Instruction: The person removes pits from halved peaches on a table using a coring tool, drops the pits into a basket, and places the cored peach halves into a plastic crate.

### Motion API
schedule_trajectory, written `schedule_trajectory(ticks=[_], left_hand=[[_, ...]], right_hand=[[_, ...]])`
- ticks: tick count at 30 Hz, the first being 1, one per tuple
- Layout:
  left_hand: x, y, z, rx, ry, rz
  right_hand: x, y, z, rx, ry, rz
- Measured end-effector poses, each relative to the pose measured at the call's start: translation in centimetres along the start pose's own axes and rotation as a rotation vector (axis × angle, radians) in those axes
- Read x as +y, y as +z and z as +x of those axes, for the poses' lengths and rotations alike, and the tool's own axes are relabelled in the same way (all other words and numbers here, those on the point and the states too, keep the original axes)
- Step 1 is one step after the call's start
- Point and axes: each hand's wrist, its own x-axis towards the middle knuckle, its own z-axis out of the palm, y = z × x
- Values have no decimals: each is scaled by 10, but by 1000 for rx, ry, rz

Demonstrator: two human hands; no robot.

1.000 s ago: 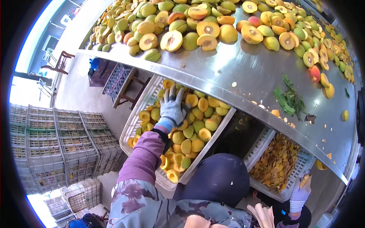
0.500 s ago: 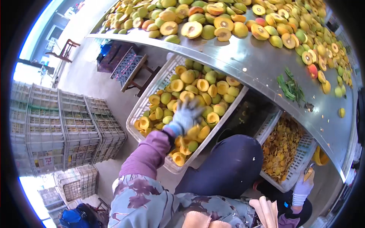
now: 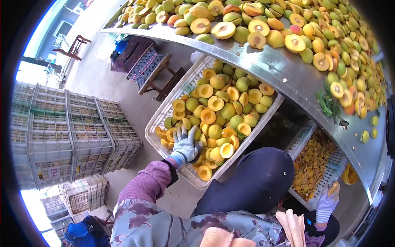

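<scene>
My left hand (image 3: 185, 147), in a grey-blue glove, rests with its fingers spread on the halved yellow-green fruit (image 3: 215, 131) near the lower left side of a white crate (image 3: 153, 123). My right hand (image 3: 328, 201), in a striped glove, is at the lower right beside a second crate (image 3: 325, 187) of brownish-yellow pits and scraps (image 3: 310, 164). Its fingers are closed around a small tan object (image 3: 333, 188), too small to identify. Above both crates, a metal table (image 3: 263, 61) carries many whole and halved fruits (image 3: 296, 42).
Stacked crates (image 3: 61, 140) stand at the left, with a smaller stack (image 3: 84, 193) below. A wooden stool (image 3: 154, 72) and a chair (image 3: 74, 47) are at the upper left. Green leaves (image 3: 328, 103) lie on the table. My knee (image 3: 263, 177) is between the two crates.
My left hand has moved down across the fruit toward the near side of the crate. The fruit under it has shifted. My right hand stays beside the scrap crate. More fruit now lies around the leaves.
</scene>
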Motion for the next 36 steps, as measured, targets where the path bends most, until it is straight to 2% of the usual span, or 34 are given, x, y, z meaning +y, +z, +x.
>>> schedule_trajectory(ticks=[3,5,7,8,10,12,13,15,17,21,23,25,26,27,29,30,31,33,35,36], left_hand=[[-4,1,8,-18,3,-56],[-5,-8,9,-1,-1,-52],[6,-32,10,-129,-67,-65],[13,-43,10,-135,-135,-54],[24,-39,7,100,-110,-113],[57,-50,4,243,25,-179],[72,-53,3,262,189,-249],[102,-61,1,219,450,-92],[104,-27,14,115,564,-51],[103,-19,-8,221,431,-225],[89,-24,-23,51,285,-300],[77,-34,-23,-68,349,-209],[75,-44,-23,10,418,-69],[78,-54,-17,79,378,34],[90,-88,-4,391,396,-139],[100,-110,5,392,354,-163],[113,-134,13,393,310,-189],[146,-178,27,572,506,-241],[192,-215,37,659,619,-236],[222,-233,34,615,592,-236]], right_hand=[[-4,-5,-1,22,-14,0],[-19,-5,0,-34,98,18],[-44,-8,6,1,111,21],[-47,-8,7,17,9,-24],[-41,-12,4,21,-197,-181],[-46,-18,0,-6,-49,-88],[-50,-22,-1,-13,25,-43],[-44,-26,-5,27,-33,-50],[-52,-35,-6,28,-16,-14],[-57,-48,-15,22,-20,69],[-52,-52,-18,52,15,97],[-45,-53,-19,43,3,91],[-46,-57,-19,60,-2,130],[-45,-59,-18,74,4,136],[-39,-59,-18,75,-2,108],[-35,-57,-15,156,-98,80],[-35,-62,-12,166,-95,84],[-41,-75,-1,140,-98,123],[-45,-88,10,187,-140,172],[-47,-94,15,219,-165,195]])
